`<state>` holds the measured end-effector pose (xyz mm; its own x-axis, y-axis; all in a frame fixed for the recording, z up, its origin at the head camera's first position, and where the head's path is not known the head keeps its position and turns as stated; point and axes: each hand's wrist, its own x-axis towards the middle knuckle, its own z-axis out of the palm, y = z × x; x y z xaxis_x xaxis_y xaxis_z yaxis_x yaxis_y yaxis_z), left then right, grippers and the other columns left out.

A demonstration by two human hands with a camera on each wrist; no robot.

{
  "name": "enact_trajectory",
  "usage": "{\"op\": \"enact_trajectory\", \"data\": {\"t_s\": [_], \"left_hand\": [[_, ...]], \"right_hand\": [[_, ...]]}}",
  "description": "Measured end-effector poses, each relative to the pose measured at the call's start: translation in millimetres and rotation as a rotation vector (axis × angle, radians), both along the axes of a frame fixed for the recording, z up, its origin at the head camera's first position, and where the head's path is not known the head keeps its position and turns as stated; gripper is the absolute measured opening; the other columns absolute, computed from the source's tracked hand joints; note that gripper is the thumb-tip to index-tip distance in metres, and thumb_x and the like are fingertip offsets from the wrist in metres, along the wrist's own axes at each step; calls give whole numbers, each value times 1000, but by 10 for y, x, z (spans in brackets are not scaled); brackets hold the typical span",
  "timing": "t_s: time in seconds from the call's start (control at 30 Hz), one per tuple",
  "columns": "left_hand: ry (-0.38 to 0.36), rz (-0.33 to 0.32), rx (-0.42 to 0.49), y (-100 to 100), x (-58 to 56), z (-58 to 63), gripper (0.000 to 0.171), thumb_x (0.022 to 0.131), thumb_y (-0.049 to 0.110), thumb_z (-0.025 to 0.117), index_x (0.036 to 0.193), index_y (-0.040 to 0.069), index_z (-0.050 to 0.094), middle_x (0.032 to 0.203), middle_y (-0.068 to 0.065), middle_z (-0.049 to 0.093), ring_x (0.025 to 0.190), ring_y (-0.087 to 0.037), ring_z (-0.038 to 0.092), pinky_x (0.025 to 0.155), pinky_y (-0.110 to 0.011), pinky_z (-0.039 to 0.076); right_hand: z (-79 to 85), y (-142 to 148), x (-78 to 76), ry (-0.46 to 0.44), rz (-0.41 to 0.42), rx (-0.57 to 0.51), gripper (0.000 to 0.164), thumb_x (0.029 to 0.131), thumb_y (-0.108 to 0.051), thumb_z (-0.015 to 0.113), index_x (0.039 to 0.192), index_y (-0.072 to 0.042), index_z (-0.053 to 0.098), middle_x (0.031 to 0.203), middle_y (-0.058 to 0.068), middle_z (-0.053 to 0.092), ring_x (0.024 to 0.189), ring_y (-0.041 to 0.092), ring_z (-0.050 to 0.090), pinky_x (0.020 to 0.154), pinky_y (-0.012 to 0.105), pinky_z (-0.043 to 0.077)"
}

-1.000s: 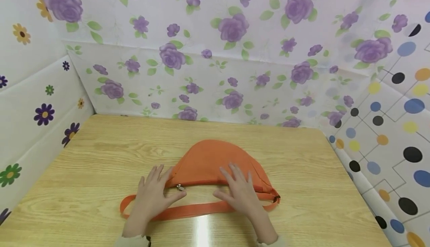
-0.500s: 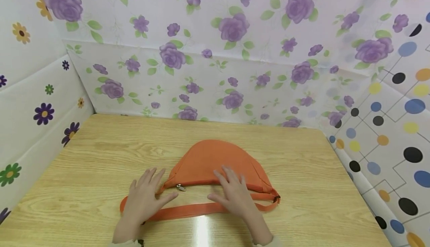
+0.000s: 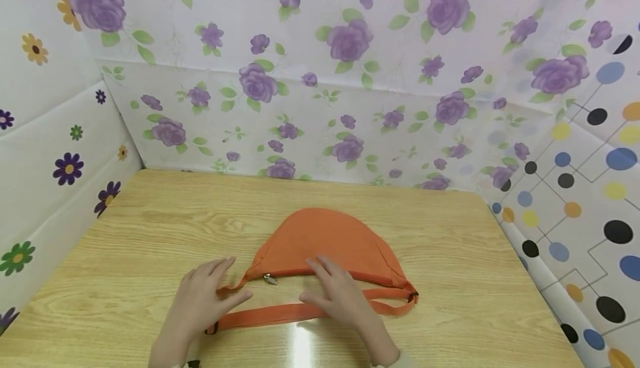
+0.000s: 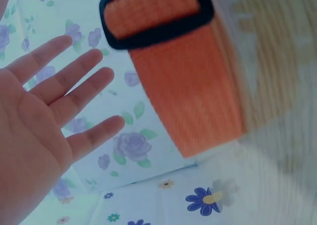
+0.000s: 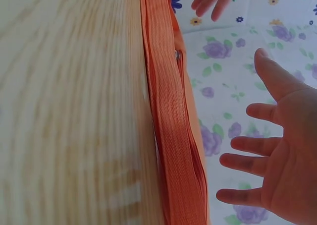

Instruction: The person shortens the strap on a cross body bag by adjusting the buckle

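An orange waist bag lies flat on the wooden table, its curved side away from me and its zipper edge facing me. A metal zipper pull sits at the left end of that edge. The orange strap loops in front of the bag, with a black buckle large in the left wrist view. My left hand hovers over the strap's left end, fingers spread and holding nothing. Over the strap and near the zipper edge, my right hand is also spread, with nothing in it; the right wrist view shows its fingers apart.
The wooden table extends around the bag on all sides. White sheets with purple roses stand behind it, with a flower-print sheet at left and a dotted sheet at right.
Both hands have moved left and a little toward me, the left hand farther. It has come away from the bag's left end, and the strap's left buckle now shows. The bag stays in place.
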<state>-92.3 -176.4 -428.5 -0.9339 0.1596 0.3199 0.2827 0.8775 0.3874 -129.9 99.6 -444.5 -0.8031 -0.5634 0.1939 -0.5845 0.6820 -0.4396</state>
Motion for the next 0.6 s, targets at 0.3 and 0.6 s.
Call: {"op": "enact_trajectory", "data": {"t_s": [0.3, 0.6], "left_hand": [[-46, 12, 46, -79, 91, 20, 66, 70, 53, 69, 113, 4, 61, 105, -15, 60, 96, -35, 55, 79, -53, 40], [-62, 13, -24, -108, 158, 9, 71, 64, 56, 71, 111, 4, 61, 101, -13, 61, 92, -32, 56, 76, -50, 42]], "right_hand": [[1, -89, 40, -13, 52, 50, 65, 84, -51, 53, 134, -11, 41, 130, 9, 43, 116, 24, 43, 86, 52, 39], [-9, -117, 56, -41, 104, 45, 64, 85, -50, 52, 136, -14, 38, 131, 4, 42, 114, 21, 46, 90, 46, 38]]}}
